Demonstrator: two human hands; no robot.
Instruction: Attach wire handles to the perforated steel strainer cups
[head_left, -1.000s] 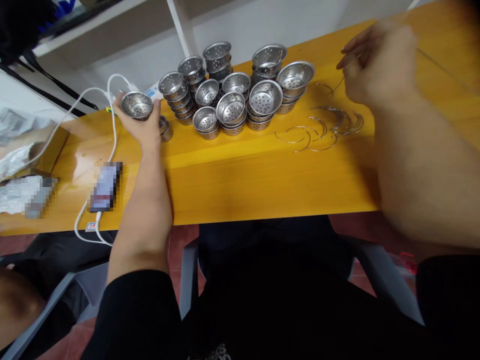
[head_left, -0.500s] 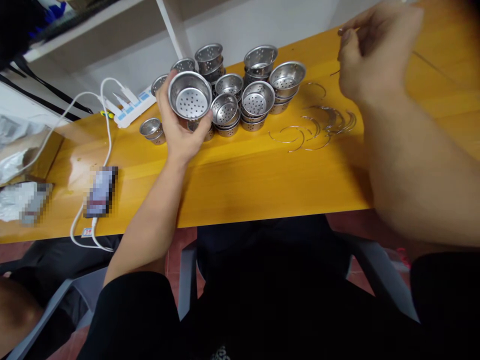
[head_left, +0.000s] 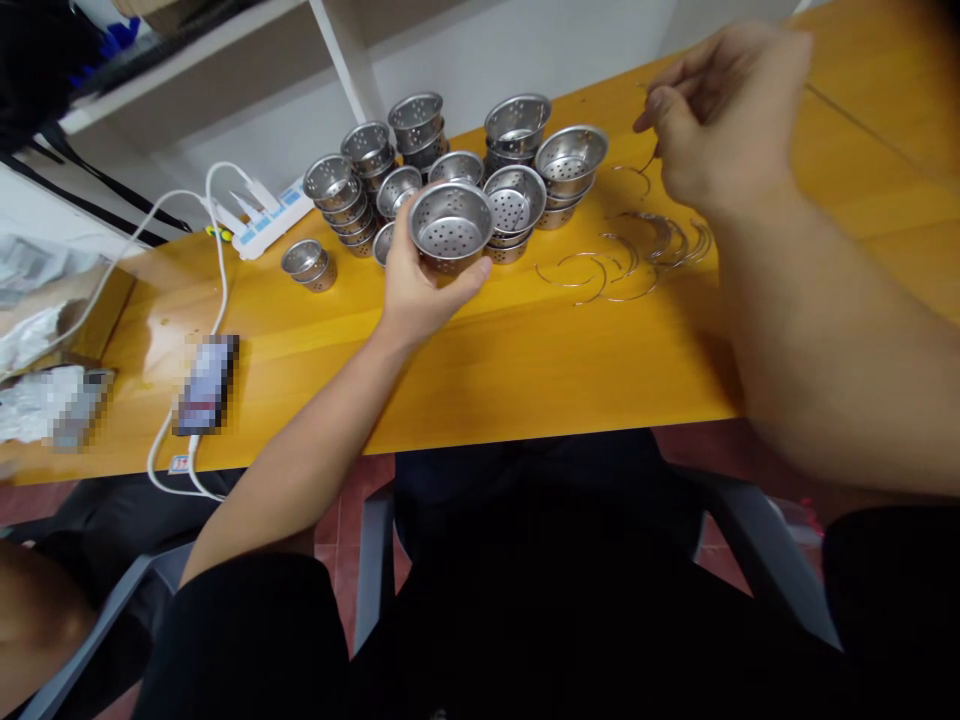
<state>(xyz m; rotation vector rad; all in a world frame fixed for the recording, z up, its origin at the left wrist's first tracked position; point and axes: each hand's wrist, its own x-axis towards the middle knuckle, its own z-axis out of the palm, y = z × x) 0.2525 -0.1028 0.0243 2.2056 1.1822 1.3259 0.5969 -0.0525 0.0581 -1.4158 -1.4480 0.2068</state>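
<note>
My left hand (head_left: 420,305) is wrapped round a perforated metal strainer basket (head_left: 452,226), lifted in front of the stacks with its mouth tilted toward me. Further right, my right hand (head_left: 724,125) is raised above the table, its fingers pinched on a thin curved wire (head_left: 651,162) that is only partly visible. Below that hand, several loose curved wires (head_left: 667,243) lie on the wood. Similar baskets stand stacked behind the held one, such as a wide basket (head_left: 572,158) on the right and a tall stack (head_left: 332,185) on the left.
A small pair of nested baskets (head_left: 306,260) stands apart at the left. Near it are a white power strip (head_left: 271,220) with cables and a phone (head_left: 206,385) on the yellow wooden table (head_left: 525,380). Another person's leg (head_left: 41,610) shows at lower left.
My left hand has moved right and slightly down with the strainer basket, uncovering the left stacks. My right hand has shifted left and a little lower.
</note>
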